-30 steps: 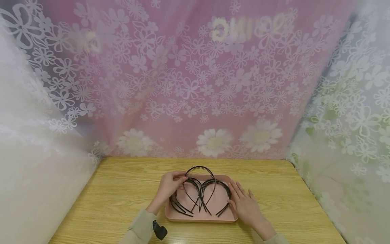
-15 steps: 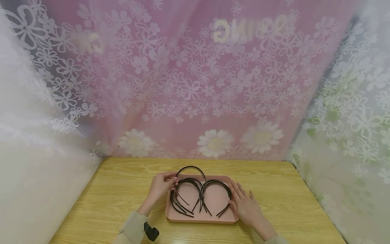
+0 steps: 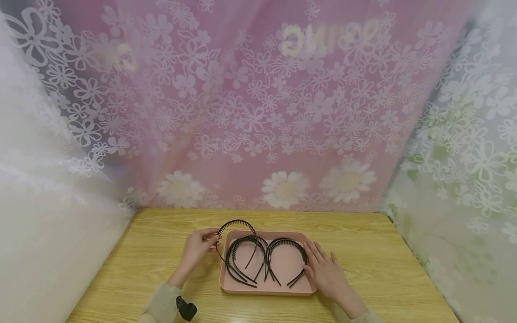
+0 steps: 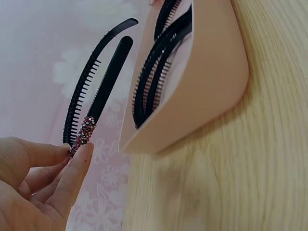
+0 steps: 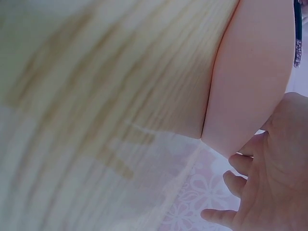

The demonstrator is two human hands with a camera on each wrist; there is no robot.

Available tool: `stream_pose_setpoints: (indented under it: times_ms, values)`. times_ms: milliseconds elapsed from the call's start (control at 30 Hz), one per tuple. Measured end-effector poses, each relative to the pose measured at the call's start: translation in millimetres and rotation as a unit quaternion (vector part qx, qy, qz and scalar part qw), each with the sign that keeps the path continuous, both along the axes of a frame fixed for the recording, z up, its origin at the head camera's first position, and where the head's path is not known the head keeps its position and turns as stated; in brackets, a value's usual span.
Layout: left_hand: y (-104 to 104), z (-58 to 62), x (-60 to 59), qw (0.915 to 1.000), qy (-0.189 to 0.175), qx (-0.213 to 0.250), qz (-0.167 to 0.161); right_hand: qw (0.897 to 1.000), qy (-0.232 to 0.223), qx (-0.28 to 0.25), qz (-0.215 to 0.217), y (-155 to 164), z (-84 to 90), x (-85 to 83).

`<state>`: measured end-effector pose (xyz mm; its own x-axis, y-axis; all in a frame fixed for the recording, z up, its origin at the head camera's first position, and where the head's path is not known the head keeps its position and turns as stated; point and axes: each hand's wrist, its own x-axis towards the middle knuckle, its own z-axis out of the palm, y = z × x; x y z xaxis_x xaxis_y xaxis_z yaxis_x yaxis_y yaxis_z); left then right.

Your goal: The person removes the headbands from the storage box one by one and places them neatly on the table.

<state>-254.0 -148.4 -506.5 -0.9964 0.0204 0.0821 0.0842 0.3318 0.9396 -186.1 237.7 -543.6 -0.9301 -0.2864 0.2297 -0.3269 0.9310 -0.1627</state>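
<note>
My left hand (image 3: 195, 247) pinches a thin black toothed headband (image 4: 107, 79) between thumb and fingers, at a stretch covered in red and silver beads. The headband stands raised with its arch up, overlapping the left end of the pink tray (image 3: 266, 293) in the head view. Several more black headbands (image 3: 287, 241) lie in the tray in two overlapping groups, left and right. At the tray's right end, my right hand (image 3: 329, 274) rests along the rim with fingers extended and its thumb by the edge. The right wrist view shows this hand (image 5: 274, 173) against the tray's wall (image 5: 245, 77).
Under the tray is a wood-grain table (image 3: 363, 242). A pink flowered curtain (image 3: 258, 112) hangs behind it, and pale curtains (image 3: 464, 202) close in both sides. A black device (image 3: 186, 308) is strapped at the left wrist.
My left hand has moved left with the headband, from over the tray's middle to its left end. The right hand stays at the tray's right rim.
</note>
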Motion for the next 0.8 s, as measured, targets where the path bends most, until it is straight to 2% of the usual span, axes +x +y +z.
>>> stream_pose_setpoints:
  times_ms: [200, 433, 633, 800]
  values:
    - [-15, 0.7, 1.7, 0.9997, -0.007, -0.014, 0.017, 1.000, 0.024, -0.006, 0.011, 0, -0.2, 0.2]
    - [-36, 0.5, 1.2, 0.9993, -0.019, -0.019, 0.027, 1.000, 0.000, -0.005, 0.003, -1, 2.3, -0.1]
    - [-53, 1.7, -0.5, 0.9986, -0.032, -0.007, 0.041, 1.000, 0.017, 0.003, 0.009, 0, 1.0, 0.0]
    - [-65, 1.8, -1.2, 0.9985, -0.031, -0.011, 0.044, 1.000, 0.012, 0.001, 0.007, 0, 0.8, -0.4]
